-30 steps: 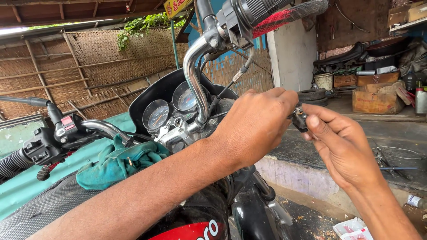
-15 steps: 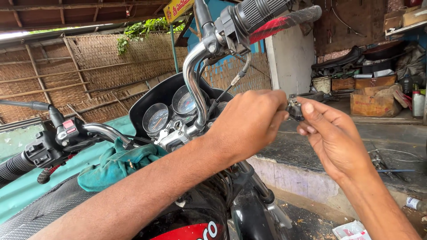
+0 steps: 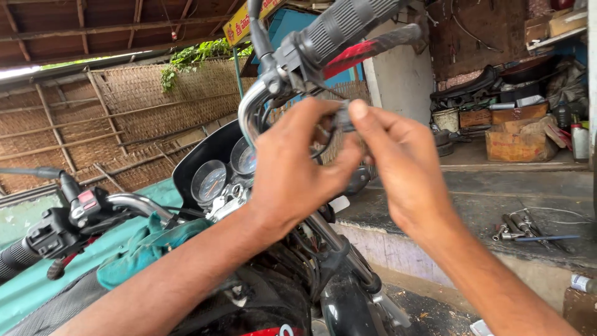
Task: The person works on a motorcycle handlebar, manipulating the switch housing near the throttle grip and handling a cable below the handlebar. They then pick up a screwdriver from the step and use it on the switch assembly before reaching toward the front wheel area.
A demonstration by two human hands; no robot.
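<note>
I stand over a black and red motorcycle point(image 3: 273, 305) with round gauges point(image 3: 209, 182) behind a dark visor. My left hand point(image 3: 298, 168) and my right hand point(image 3: 398, 168) meet just under the right handlebar grip point(image 3: 348, 25), both pinching a small dark cable fitting point(image 3: 343, 117). A thin cable loops down behind my left fingers. The chrome handlebar point(image 3: 250, 112) bends up to the grip and its red-tinted lever point(image 3: 373, 46). How the fitting joins the lever is hidden by my fingers.
A green rag point(image 3: 146, 246) lies on the tank by the left switch housing point(image 3: 62, 227). Loose sockets and a tool point(image 3: 522, 227) lie on the concrete ledge at right. Boxes and parts point(image 3: 516, 134) crowd the workshop shelf; a woven fence point(image 3: 112, 124) stands behind.
Both hands have risen from beside the gauges up to just below the right grip, carrying the small fitting and closing together. The view has tilted and moved closer.
</note>
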